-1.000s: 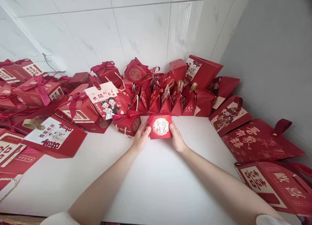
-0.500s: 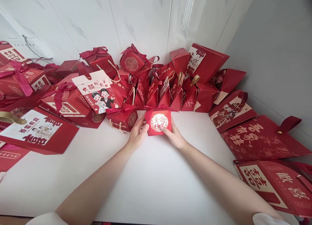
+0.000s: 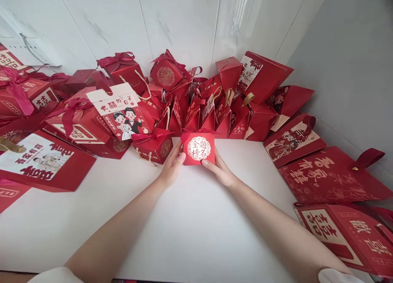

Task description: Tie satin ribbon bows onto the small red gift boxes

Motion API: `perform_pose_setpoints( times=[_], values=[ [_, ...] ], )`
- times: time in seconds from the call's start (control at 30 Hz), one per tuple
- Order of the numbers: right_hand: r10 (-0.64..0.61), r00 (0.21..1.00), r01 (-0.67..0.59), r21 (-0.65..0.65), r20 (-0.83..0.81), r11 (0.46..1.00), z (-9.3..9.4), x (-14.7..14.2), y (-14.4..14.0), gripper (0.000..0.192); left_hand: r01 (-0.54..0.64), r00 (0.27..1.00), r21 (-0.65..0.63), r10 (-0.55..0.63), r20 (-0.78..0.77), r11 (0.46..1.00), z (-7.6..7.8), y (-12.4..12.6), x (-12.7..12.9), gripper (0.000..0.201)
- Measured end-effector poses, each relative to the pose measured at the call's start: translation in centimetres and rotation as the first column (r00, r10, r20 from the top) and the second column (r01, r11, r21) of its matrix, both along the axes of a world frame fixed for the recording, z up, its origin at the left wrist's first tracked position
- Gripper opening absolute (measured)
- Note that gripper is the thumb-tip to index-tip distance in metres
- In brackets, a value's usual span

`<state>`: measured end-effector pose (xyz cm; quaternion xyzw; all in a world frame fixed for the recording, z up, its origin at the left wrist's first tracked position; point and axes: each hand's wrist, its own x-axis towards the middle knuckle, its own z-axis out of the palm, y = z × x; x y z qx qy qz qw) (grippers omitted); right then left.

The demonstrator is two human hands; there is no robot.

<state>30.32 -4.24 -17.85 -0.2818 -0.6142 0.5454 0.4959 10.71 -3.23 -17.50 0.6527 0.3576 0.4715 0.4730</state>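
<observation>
A small red gift box with a white round emblem and a ribbon bow stands on the white table, near the back row of boxes. My left hand grips its left side and my right hand grips its right and lower edge. Beside it on the left sits a similar small red box with a rope handle and bow.
Red gift boxes and bags crowd the back by the tiled wall, among them a bag with a cartoon couple. Flat red bags lie along the right wall, a large red box at left. Bare white tabletop lies in front.
Both hands have pushed the small box a little farther back toward the row. My right fingers shifted from its side to its lower front edge. The view tilted slightly.
</observation>
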Motion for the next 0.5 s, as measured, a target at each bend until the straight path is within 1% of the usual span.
perform_pose_setpoints(
  times=[0.1, 0.2, 0.37, 0.43, 0.5],
  values=[
    [0.003, 1.0, -0.003, 0.01, -0.01, 1.0, -0.26, 0.02, 0.14, 0.065, 0.013, 1.0, 0.002, -0.013, 0.011, 1.0, -0.21, 0.1, -0.02, 0.061],
    [0.002, 1.0, -0.002, 0.001, -0.011, 1.0, -0.56, 0.07, 0.19, 0.062, 0.002, 1.0, -0.015, -0.002, 0.001, 1.0, -0.3, 0.18, -0.04, 0.062],
    [-0.026, 1.0, 0.025, 0.012, 0.016, 1.0, -0.77, 0.09, 0.26, 0.067, -0.005, 1.0, -0.018, 0.005, 0.014, 1.0, -0.19, 0.28, 0.0, 0.058],
    [-0.024, 0.999, 0.023, 0.028, 0.024, 0.999, -0.73, 0.03, 0.28, 0.069, -0.002, 0.999, -0.01, 0.003, 0.04, 1.0, -0.19, 0.3, 0.05, 0.056],
    [-0.026, 0.999, 0.025, 0.05, 0.03, 0.998, -0.7, -0.06, 0.27, 0.075, 0.005, 0.997, -0.016, -0.004, 0.083, 1.0, -0.28, 0.31, 0.08, 0.057]
  ],
)
